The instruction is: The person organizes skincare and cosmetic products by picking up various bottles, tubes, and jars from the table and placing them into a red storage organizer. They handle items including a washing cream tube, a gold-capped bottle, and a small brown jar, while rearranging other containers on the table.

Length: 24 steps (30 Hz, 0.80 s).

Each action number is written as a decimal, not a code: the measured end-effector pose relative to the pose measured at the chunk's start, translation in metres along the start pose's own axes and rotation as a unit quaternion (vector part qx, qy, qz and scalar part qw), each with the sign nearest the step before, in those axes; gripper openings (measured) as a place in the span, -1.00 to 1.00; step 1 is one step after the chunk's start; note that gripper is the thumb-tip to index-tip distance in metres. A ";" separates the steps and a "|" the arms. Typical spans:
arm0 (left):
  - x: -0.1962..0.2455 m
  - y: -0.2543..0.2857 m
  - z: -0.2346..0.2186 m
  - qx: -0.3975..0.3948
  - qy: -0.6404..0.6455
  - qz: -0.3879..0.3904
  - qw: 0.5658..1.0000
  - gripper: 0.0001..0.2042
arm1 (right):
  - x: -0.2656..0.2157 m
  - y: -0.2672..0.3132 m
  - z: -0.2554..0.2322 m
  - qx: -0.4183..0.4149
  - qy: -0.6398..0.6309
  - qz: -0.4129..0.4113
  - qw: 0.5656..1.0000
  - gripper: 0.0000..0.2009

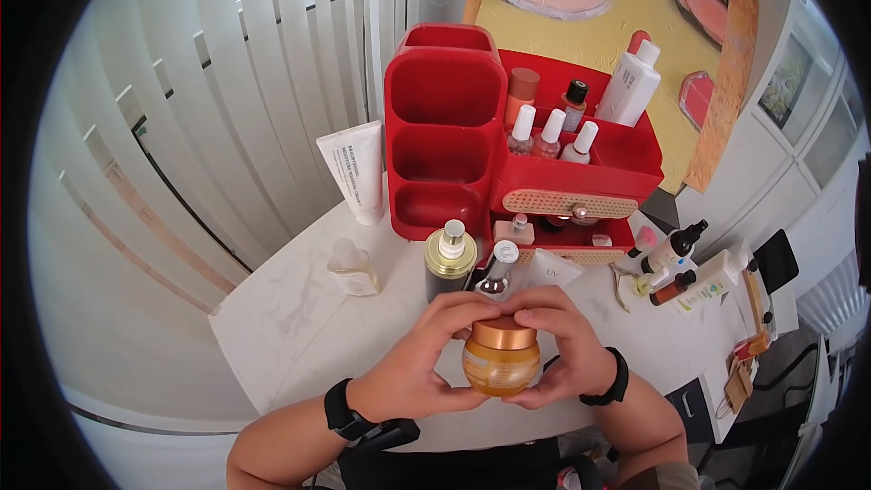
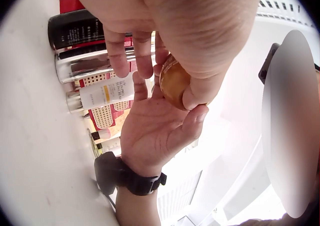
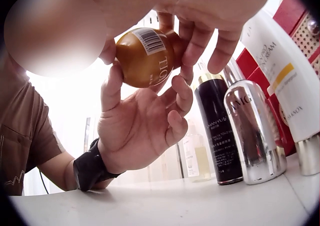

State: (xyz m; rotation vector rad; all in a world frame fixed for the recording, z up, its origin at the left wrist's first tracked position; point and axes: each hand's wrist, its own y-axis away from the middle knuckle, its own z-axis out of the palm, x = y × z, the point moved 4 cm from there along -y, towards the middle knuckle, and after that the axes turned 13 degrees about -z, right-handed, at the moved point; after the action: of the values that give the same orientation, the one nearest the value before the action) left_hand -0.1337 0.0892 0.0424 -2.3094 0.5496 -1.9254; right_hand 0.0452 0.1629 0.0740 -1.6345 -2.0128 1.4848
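An amber jar [image 1: 501, 370] with a copper-coloured lid [image 1: 504, 334] is held up between both hands above the near part of the table. My left hand [image 1: 417, 354] grips its left side, thumb low and fingers up by the lid. The right hand [image 1: 570, 349] grips the other side in the same way. In the right wrist view the jar [image 3: 142, 60] shows a barcode label on its base side. The left wrist view shows the jar [image 2: 175, 83] partly covered by a thumb and fingers.
Behind the hands stand a dark bottle with a gold collar [image 1: 451, 259], a silver bottle [image 1: 499, 268] and a white tube [image 1: 552, 269]. A red organizer [image 1: 445, 141] holds several bottles. A small clear bottle [image 1: 352, 270] stands left, more bottles [image 1: 676, 249] right, on the white table [image 1: 290, 336].
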 end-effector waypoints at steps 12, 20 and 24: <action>0.002 0.000 0.001 0.006 0.005 0.001 1.000 -0.15 | 0.000 0.000 0.000 0.000 -0.003 0.005 1.000 -0.08; 0.002 0.001 0.001 0.006 0.006 0.009 1.000 -0.15 | -0.001 -0.001 0.001 0.001 -0.002 -0.008 1.000 -0.08; 0.002 0.001 0.001 0.006 0.008 0.000 1.000 -0.15 | 0.000 0.001 0.000 0.001 -0.001 -0.004 1.000 -0.07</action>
State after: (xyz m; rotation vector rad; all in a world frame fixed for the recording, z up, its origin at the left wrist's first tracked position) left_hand -0.1327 0.0880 0.0436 -2.2882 0.5386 -1.9445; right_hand 0.0454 0.1628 0.0734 -1.6217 -2.0155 1.4873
